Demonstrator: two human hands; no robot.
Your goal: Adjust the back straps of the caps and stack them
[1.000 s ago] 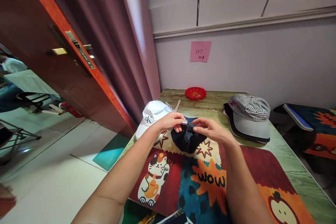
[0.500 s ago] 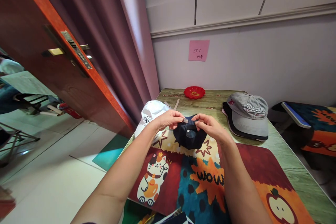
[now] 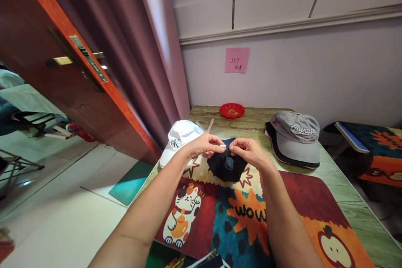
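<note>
A dark navy cap (image 3: pixel 224 169) rests on the patterned mat with its back opening toward me. My left hand (image 3: pixel 205 146) pinches the left end of its back strap; a small pale piece, perhaps a buckle or tag, shows at the fingertips. On the other side, my right hand (image 3: pixel 248 150) pinches the strap close to the left fingertips. Beside my left wrist lies a white cap (image 3: pixel 184 132) with black letters and a loose strap behind it. A grey cap (image 3: pixel 297 134) tops a stack at the right, over a black cap (image 3: pixel 282 158).
The colourful mat (image 3: pixel 194 249) covers much of the wooden table (image 3: pixel 354 201). A red scalloped dish (image 3: pixel 232 111) stands at the back, below a pink note (image 3: pixel 237 60) on the wall. At the left are a curtain (image 3: pixel 132 50) and an open door (image 3: pixel 69 88).
Both hands have shifted slightly at the strap, and their fingertips are closer together. The pale piece now shows more clearly at my left fingers. The cap has tilted a little.
</note>
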